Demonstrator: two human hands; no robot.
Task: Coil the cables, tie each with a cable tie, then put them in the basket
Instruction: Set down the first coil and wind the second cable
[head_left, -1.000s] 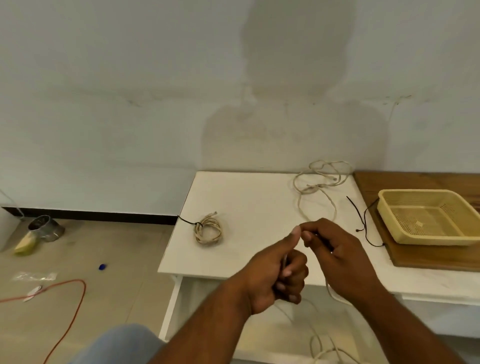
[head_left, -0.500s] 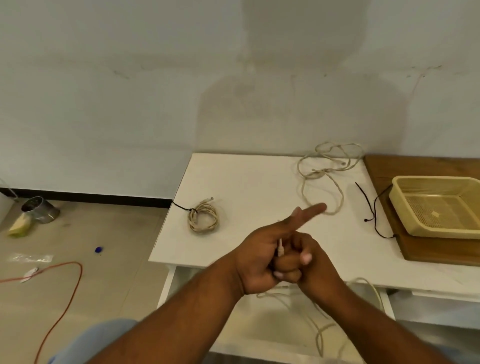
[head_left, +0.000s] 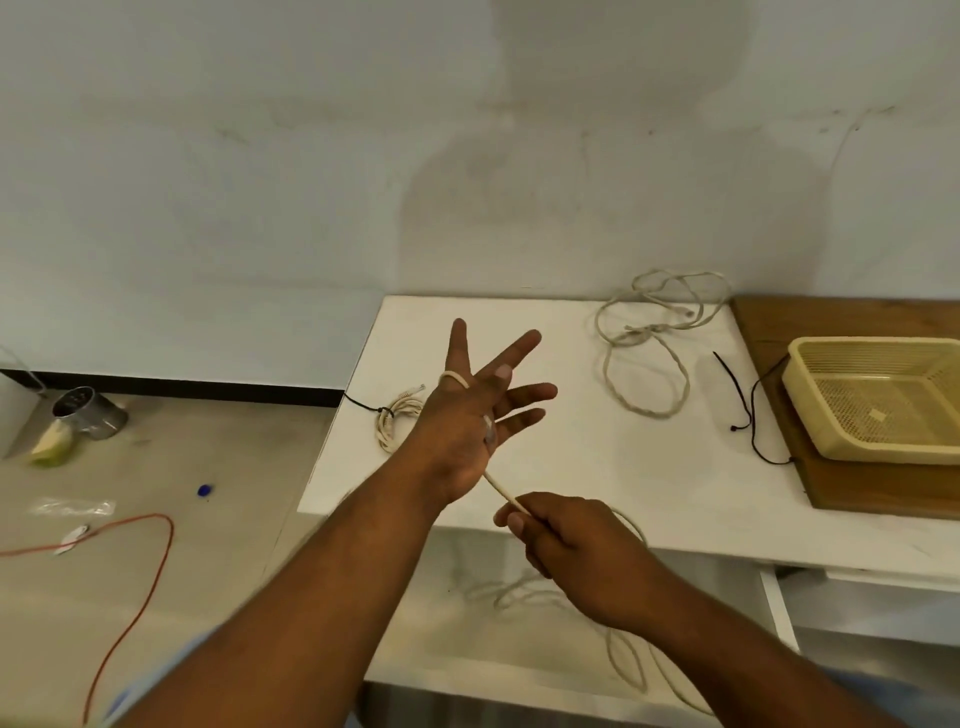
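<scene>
My left hand (head_left: 467, 415) is spread above the white table (head_left: 571, 467), fingers straight. A beige cable (head_left: 501, 488) loops round its thumb and crosses the palm. My right hand (head_left: 566, 540) pinches that cable just below the left palm, at the table's front edge. The rest of this cable hangs down in loops (head_left: 623, 660) under the table. A coiled beige cable (head_left: 395, 418) with a black tie lies at the table's left edge. A loose beige cable (head_left: 654, 332) sprawls at the back. A black cable tie (head_left: 737, 384) lies beside the yellow basket (head_left: 810, 410).
The basket stands on a wooden board (head_left: 872, 499) at the right. On the floor at the left lie a red cord (head_left: 140, 571), a metal can (head_left: 88, 413) and bits of litter. A wall closes the back.
My left hand has opened from a fist and risen with fingers spread, the cable now looped round its thumb. My right hand has drawn the cable down and to the right.
</scene>
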